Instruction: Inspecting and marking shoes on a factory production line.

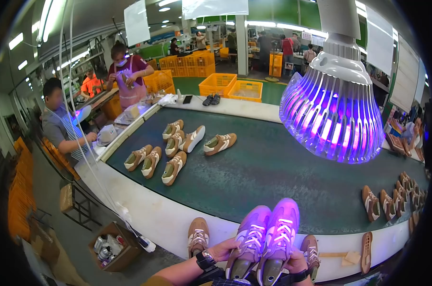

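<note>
Low in the head view I hold a pair of tan-and-white sneakers side by side, toes pointing away from me, lit violet by the lamp. My left hand (221,249) grips the left sneaker (249,240) at its heel; a dark watch sits on that wrist. My right hand (297,263) grips the right sneaker (279,238) near its heel. The purple lamp (333,112) hangs above and to the right.
A dark green conveyor belt (273,167) carries several tan sneakers (174,145) at far left and more (390,200) at right. Single sneakers (198,236) lie on the white rim beside my hands. Co-workers stand at left; yellow crates (230,86) behind; a cardboard box (113,248) on the floor.
</note>
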Demonstrator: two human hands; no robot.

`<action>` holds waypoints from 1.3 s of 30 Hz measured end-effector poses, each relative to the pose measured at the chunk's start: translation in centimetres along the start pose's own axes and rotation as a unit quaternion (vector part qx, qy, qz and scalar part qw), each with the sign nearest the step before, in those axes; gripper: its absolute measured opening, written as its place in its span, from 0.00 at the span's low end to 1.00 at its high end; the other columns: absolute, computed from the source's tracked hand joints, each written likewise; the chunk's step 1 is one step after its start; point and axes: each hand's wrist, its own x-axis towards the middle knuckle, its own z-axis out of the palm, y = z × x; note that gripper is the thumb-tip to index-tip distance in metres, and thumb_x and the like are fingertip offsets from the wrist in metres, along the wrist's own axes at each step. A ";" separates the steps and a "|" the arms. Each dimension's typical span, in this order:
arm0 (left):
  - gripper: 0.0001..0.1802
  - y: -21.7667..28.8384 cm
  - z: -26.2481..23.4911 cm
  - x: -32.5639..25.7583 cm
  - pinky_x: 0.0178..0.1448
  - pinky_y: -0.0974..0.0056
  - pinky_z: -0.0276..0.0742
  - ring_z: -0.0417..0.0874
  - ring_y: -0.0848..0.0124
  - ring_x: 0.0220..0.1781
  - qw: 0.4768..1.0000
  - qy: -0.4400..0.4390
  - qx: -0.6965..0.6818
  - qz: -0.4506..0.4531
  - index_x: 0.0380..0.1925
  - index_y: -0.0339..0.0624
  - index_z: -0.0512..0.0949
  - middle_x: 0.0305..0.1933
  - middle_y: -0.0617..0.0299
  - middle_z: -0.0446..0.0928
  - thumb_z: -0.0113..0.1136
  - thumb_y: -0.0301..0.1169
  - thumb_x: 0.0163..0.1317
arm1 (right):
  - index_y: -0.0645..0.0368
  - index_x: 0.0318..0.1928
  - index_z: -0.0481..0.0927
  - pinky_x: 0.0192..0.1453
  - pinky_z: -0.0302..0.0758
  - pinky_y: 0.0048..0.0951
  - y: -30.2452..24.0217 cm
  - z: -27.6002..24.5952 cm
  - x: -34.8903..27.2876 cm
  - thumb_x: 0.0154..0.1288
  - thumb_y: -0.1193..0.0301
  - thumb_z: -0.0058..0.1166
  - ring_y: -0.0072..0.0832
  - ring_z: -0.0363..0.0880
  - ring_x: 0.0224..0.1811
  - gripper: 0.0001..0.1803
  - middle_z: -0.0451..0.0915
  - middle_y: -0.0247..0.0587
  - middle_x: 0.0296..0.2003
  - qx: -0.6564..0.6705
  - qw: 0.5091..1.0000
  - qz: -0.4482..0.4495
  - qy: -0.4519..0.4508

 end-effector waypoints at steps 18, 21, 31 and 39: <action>0.23 0.3 1.2 2.2 0.60 0.58 0.69 0.74 0.65 0.54 0.925 0.279 -0.081 0.246 0.51 0.42 0.69 0.50 0.61 0.75 0.54 0.34 0.53 | 0.56 0.57 0.66 0.60 0.69 0.36 -1.4 3.3 1.1 0.62 0.61 0.53 0.31 0.72 0.54 0.25 0.73 0.38 0.52 0.109 0.942 -0.247 0.199; 0.23 -0.2 1.6 2.5 0.57 0.59 0.71 0.75 0.66 0.53 0.917 0.298 -0.091 0.249 0.51 0.44 0.70 0.50 0.63 0.75 0.54 0.37 0.54 | 0.53 0.56 0.67 0.52 0.75 0.38 -0.9 3.3 0.7 0.60 0.59 0.55 0.30 0.74 0.52 0.25 0.74 0.37 0.50 0.093 0.936 -0.237 0.243; 0.22 -0.8 1.3 2.9 0.52 0.60 0.76 0.76 0.67 0.51 0.894 0.336 -0.113 0.275 0.51 0.44 0.71 0.50 0.63 0.76 0.51 0.41 0.57 | 0.57 0.57 0.66 0.56 0.73 0.41 -0.1 3.6 0.2 0.63 0.60 0.53 0.31 0.73 0.53 0.25 0.73 0.40 0.51 0.107 0.933 -0.220 0.264; 0.24 -0.9 1.6 3.3 0.56 0.59 0.73 0.75 0.66 0.53 0.892 0.336 -0.104 0.283 0.51 0.44 0.70 0.52 0.62 0.75 0.52 0.41 0.56 | 0.57 0.57 0.65 0.56 0.73 0.41 0.2 3.6 0.5 0.64 0.60 0.51 0.32 0.73 0.53 0.24 0.72 0.41 0.51 0.112 0.931 -0.216 0.273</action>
